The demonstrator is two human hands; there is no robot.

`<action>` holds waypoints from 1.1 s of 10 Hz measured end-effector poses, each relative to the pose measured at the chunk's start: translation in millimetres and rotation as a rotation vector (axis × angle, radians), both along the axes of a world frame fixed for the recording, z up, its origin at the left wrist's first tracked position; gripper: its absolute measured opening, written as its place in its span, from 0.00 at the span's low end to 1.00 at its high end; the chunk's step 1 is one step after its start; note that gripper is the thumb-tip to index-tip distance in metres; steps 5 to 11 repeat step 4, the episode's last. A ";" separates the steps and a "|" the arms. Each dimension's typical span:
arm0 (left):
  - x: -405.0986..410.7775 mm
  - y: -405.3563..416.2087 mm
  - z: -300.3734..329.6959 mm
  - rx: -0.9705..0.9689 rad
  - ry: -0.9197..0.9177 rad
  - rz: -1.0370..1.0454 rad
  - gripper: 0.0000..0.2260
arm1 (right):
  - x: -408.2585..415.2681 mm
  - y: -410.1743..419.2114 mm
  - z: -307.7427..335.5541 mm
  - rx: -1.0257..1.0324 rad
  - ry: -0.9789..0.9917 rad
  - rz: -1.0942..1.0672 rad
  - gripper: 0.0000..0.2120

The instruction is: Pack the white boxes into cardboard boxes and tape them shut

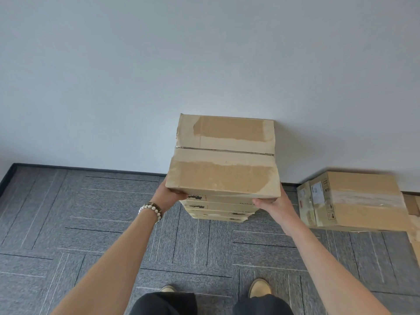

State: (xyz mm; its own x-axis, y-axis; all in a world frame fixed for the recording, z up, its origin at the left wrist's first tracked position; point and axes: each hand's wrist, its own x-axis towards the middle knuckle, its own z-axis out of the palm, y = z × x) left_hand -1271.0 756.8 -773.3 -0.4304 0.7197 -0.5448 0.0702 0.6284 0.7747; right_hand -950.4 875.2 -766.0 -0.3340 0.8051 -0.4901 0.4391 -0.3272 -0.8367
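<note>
Sealed cardboard box [223, 155] atop the stack [218, 209] against the far wall. My left hand [169, 193] and right hand [276, 206] grasp its near corners; I should square edges before letting go.

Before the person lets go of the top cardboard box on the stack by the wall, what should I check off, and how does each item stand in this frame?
1. Both hands on the top cardboard box: ok. The left hand holds its near left corner, the right hand its near right corner.
2. Box taped shut: ok. Clear tape runs along the centre seam and the flaps lie flat.
3. Box fully seated on the stack: cannot tell; its underside is hidden.
4. Box lined up with the stack: cannot tell. It hides most of the boxes below.
5. Stack backed by the wall: ok, it stands against it.
6. Neighbouring box clear of the stack: ok, a strip of carpet lies between them.
</note>
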 end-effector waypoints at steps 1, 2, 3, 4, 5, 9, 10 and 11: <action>-1.0 0.4 6.0 -0.014 0.100 -0.127 0.25 | -0.7 0.0 7.6 0.001 -0.035 0.019 0.42; -2.9 2.5 20.0 -0.020 0.127 -0.228 0.28 | -1.5 0.0 17.8 0.000 -0.078 0.036 0.42; -4.5 0.2 35.4 -0.090 0.100 -0.280 0.31 | -1.0 -2.2 27.8 0.080 -0.165 0.028 0.36; -3.0 -7.2 57.6 -0.130 0.190 -0.310 0.37 | 4.3 -5.9 40.0 0.143 -0.263 0.041 0.29; -3.0 -7.2 57.6 -0.130 0.190 -0.310 0.37 | 4.3 -5.9 40.0 0.143 -0.263 0.041 0.29; -3.0 -7.2 57.6 -0.130 0.190 -0.310 0.37 | 4.3 -5.9 40.0 0.143 -0.263 0.041 0.29; -3.0 -7.2 57.6 -0.130 0.190 -0.310 0.37 | 4.3 -5.9 40.0 0.143 -0.263 0.041 0.29; -3.0 -7.2 57.6 -0.130 0.190 -0.310 0.37 | 4.3 -5.9 40.0 0.143 -0.263 0.041 0.29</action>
